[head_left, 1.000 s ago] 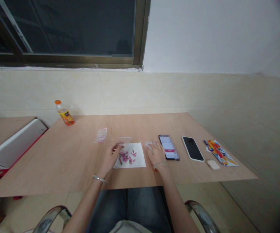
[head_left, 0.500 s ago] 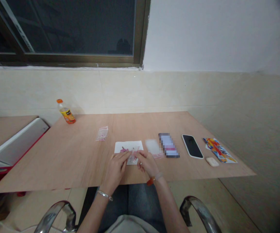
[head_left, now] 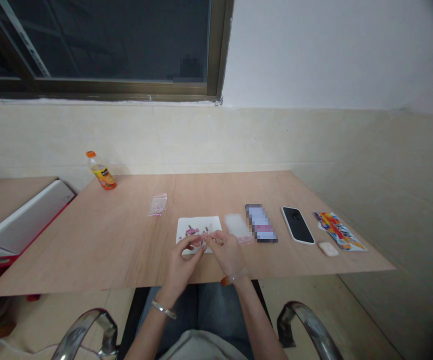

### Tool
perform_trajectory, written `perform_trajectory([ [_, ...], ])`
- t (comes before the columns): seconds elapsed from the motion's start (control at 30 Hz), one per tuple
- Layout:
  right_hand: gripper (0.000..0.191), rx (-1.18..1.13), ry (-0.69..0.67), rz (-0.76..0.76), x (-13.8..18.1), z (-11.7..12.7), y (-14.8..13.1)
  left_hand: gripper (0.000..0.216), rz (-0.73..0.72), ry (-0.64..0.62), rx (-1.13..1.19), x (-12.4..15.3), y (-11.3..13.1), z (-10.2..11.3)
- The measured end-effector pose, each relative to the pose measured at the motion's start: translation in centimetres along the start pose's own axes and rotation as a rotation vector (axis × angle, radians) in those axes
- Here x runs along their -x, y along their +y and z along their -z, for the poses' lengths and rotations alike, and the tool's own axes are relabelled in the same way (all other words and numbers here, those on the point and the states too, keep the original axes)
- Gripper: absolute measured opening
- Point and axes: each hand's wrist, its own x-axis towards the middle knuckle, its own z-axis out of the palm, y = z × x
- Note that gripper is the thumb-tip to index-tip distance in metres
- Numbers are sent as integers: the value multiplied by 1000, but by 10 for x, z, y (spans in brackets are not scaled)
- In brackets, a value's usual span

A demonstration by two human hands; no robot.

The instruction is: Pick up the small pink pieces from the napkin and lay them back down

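My left hand (head_left: 186, 255) and my right hand (head_left: 227, 252) meet over a white sheet of paper (head_left: 181, 225), fingertips pinched close together. Between them is a small clear plastic bag (head_left: 203, 242), mostly covered by the fingers. Small pink pieces (head_left: 191, 231) lie on the paper just beyond my left fingers. A few darker bits show near my right fingertips, too small to name. Beside my right hand lies a whitish translucent packet (head_left: 238, 226) with a pink edge.
Farther back lies another small clear bag (head_left: 158, 205). To the right are a lit phone (head_left: 262, 224), a white-edged dark phone (head_left: 298, 225), a white case (head_left: 328, 249) and a colourful wrapper (head_left: 340, 231). An orange-capped bottle (head_left: 103, 175) stands at the back left of the table (head_left: 88, 240).
Both hands have turned and their fingers have shifted on the clear bag, which now shows less. More of the paper and the pink pieces is visible.
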Motion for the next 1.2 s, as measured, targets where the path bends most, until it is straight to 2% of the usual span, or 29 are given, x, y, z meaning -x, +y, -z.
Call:
perform_trajectory([
  [0.2,31,35,-14,26,4,-1,-3,16,69,-67,93,1,-1,3],
  [0.47,30,-116,-264,20,5,9,-7,21,122,-122,116,-3,-5,10],
  [0.6,26,-214,-321,-111,5,12,-3,24,112,-157,138,-5,1,13],
  [0.7,26,-263,-314,-213,3,12,1,20,109,-149,170,-6,7,13],
  [0.83,32,-309,-304,-270,3,11,1,20,181,-216,306,-7,13,14],
  [0.97,38,-331,-367,-236,3,13,-2,22,300,-267,437,-7,17,15],
  [1.07,39,-312,-394,-189,5,13,-4,23,393,-225,498,-5,18,16],
  [1.2,34,-281,-412,-126,8,13,-4,26,441,-193,495,-6,20,14],
])
